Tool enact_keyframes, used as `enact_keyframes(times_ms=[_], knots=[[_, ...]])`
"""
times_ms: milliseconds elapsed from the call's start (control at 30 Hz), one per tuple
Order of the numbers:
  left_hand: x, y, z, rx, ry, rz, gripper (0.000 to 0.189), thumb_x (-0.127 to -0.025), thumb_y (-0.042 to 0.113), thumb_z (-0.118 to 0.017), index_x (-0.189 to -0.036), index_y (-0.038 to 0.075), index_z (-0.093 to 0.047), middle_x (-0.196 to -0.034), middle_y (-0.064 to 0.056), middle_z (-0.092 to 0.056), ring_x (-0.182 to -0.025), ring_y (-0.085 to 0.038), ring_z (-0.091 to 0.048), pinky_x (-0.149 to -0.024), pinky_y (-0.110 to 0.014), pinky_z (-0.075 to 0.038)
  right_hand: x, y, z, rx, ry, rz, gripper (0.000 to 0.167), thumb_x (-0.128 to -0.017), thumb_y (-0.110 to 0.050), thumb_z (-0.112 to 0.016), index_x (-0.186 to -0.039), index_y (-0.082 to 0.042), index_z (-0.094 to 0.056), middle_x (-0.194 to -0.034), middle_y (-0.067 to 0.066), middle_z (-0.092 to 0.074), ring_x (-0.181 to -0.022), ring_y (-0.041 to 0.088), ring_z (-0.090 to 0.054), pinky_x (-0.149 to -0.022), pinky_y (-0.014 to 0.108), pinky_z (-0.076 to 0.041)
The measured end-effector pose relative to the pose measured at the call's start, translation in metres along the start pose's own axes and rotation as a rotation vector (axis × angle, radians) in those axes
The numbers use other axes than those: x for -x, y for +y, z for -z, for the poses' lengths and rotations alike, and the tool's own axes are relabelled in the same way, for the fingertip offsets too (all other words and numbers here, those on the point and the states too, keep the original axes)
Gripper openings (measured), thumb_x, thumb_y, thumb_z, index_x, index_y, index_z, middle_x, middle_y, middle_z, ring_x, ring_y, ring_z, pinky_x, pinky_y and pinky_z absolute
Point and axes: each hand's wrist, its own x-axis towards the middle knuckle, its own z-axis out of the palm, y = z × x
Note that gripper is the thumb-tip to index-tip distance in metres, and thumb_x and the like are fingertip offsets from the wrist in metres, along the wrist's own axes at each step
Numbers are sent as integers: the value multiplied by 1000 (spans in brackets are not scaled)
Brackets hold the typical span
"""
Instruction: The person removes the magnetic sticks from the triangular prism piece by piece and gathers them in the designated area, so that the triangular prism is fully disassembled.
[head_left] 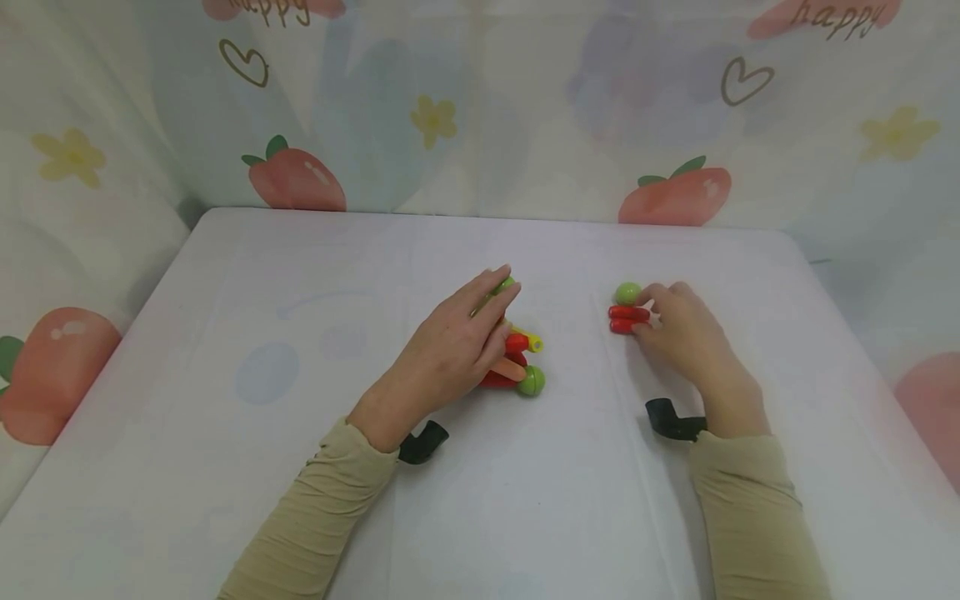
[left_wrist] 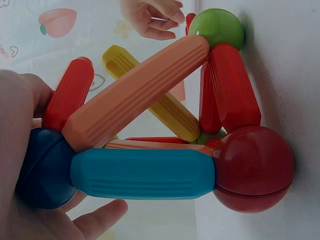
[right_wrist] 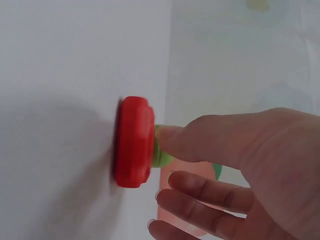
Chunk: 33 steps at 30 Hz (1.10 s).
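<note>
A toy structure of colored rods and balls stands under my left hand (head_left: 457, 342), whose fingers stretch forward over it. In the left wrist view the palm lies against a blue ball (left_wrist: 45, 167), with digits on either side. A teal rod (left_wrist: 142, 172) joins that ball to a dark red ball (left_wrist: 254, 169) on the table; an orange rod (left_wrist: 137, 95) runs to a green ball (left_wrist: 217, 27). My right hand (head_left: 686, 329) hovers by two red rods (head_left: 628, 319) lying side by side and a loose green ball (head_left: 627, 293). Its thumb tip overlaps green in the right wrist view, fingers spread apart.
A white cloth covers the table (head_left: 525, 500). Behind it hangs a curtain (head_left: 510, 100) printed with fruit, flowers and hearts. A black bent part (head_left: 424, 443) shows beside the left wrist, and another black bent part (head_left: 673, 421) beside the right.
</note>
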Motion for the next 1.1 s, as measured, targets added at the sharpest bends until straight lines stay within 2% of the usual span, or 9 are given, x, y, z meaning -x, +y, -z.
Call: enact_keyframes(times_ms=[200, 433, 567, 733, 900, 1100], knots=[[0, 0, 0, -1, 2, 0, 45, -103, 19, -48, -144, 1, -49, -153, -14, -44, -144, -26, -40, -119, -34, -34, 6, -13, 7, -48, 28, 80, 35, -94, -13, -65, -126, -1, -56, -118, 23, -51, -107, 39, -51, -86, 53, -53], [0, 0, 0, -4, -1, 6, 46, -103, 20, -48, -145, 1, -48, -153, -14, -43, -144, -25, -40, -119, -33, -34, 21, -40, 14, -157, 27, 324, 25, -95, -10, -62, -119, -5, -63, -113, 13, -60, -101, 27, -58, -89, 48, -52], [0, 0, 1, -6, -7, 17, 47, -103, 21, -48, -146, 3, -47, -155, -12, -42, -145, -24, -39, -119, -33, -33, 26, -53, 14, -173, 23, 414, 21, -94, -10, -64, -116, -7, -64, -110, 7, -62, -98, 22, -61, -87, 46, -54], [0, 0, 1, -13, 0, 11, 46, -103, 20, -49, -146, 3, -48, -154, -13, -43, -144, -24, -40, -118, -33, -34, 30, -65, 9, -172, 30, 491, 23, -93, -6, -65, -116, -7, -64, -109, 7, -63, -99, 24, -62, -86, 46, -55], [-1, 0, 1, -14, 5, -3, 47, -103, 20, -49, -146, 2, -46, -153, -14, -44, -143, -26, -42, -118, -34, -35, 35, -81, -1, -182, 92, 609, 25, -90, -3, -68, -115, -8, -64, -109, 3, -63, -97, 18, -62, -84, 40, -56], [-2, 0, 0, -2, 14, -7, 47, -103, 18, -47, -147, 1, -44, -153, -15, -44, -142, -26, -43, -117, -34, -36, 43, -98, -9, -193, 123, 703, 30, -90, -6, -70, -120, -5, -64, -116, 5, -62, -107, 20, -60, -92, 39, -55]])
